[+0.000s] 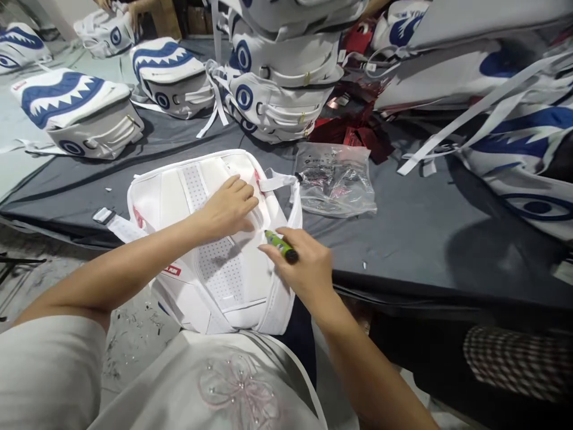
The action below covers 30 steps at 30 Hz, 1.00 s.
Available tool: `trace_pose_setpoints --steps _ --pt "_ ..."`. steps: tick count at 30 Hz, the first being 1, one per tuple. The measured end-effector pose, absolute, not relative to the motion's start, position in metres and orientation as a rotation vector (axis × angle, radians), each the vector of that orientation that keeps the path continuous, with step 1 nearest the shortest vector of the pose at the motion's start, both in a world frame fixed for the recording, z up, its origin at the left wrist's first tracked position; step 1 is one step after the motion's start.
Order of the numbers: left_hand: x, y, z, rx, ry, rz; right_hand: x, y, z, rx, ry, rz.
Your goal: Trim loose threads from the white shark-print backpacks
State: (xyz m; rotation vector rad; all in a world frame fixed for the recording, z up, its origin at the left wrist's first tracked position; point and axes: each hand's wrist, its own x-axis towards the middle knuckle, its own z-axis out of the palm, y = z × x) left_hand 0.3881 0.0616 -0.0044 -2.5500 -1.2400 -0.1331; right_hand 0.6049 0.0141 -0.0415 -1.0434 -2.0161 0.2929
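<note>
A white backpack (168, 191) leans on the table edge in front of me, its padded, dotted back panel and shoulder straps facing up. My left hand (230, 206) rests on the panel with bent fingers, holding the backpack near its right strap; what lies under the palm is hidden. In my right hand (307, 263) is a green marker pen (280, 243) with a dark end, pinched between thumb and fingers. Its other end points at the white fabric beside my left thumb. Whether the tip touches the fabric I cannot tell.
A clear plastic bag (335, 179) lies right of the backpack on the dark-covered table (403, 239). Behind stand stacked white backpacks (282, 77) with blue eyes, and others (76, 113) at left. Red pieces (362, 137) lie behind the bag. Another person's hands (134, 12) touch a far backpack.
</note>
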Motion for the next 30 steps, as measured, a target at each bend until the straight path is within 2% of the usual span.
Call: trace_pose_setpoints --steps 4,8,10,17,30 --pt "0.385 0.065 -0.014 -2.618 -1.242 -0.160 0.597 0.019 -0.055 -1.087 -2.137 0.405" --pt "0.377 0.052 -0.043 -2.525 -1.135 -0.538 0.595 0.026 -0.064 -1.288 -1.596 0.772" --pt "0.376 0.046 -0.056 -2.468 -1.085 -0.676 0.591 0.028 -0.068 -1.356 -1.400 0.853" --pt "0.375 0.051 -0.070 -2.397 -1.031 -0.848 0.569 0.040 -0.075 -1.316 -1.668 0.446" --pt "0.372 0.056 -0.083 -2.379 -1.019 -0.942 0.561 0.050 -0.074 -1.354 -1.739 0.416"
